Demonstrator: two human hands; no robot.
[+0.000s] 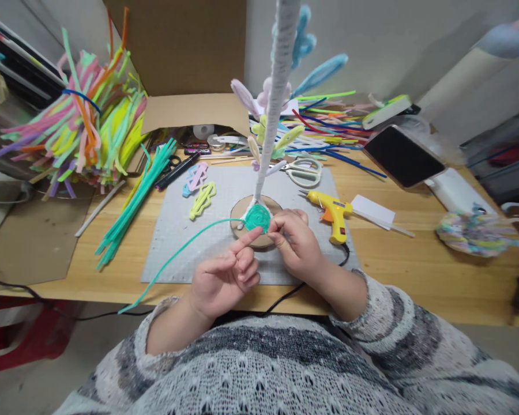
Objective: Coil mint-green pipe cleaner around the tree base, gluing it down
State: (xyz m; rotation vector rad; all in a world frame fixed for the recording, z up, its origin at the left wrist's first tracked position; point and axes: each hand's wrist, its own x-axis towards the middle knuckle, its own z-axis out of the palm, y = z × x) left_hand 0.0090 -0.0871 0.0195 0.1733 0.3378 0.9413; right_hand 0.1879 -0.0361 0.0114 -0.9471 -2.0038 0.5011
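Observation:
A green pipe cleaner coil (257, 218), wound into a flat round spiral, is at the foot of a white wrapped stem (273, 98). Its loose tail curves away to the left, past the mat's front edge. My right hand (297, 245) pinches the coil's right edge between thumb and fingers. With the index finger stretched out, my left hand (227, 274) touches the coil's lower edge; its other fingers curl loosely around nothing. Beneath the coil lies a round wooden slice (237, 208). Pastel pipe cleaner flowers and leaves (289, 137) stick out around the stem.
The grey cutting mat (173, 248) carries yellow and pink zigzag pieces (203, 200), scissors (305, 172) and a yellow glue gun (335, 213) with its cord. Green pipe cleaners (136, 204) lie left. A phone (404, 155) rests at right. A cardboard box (190, 109) stands behind.

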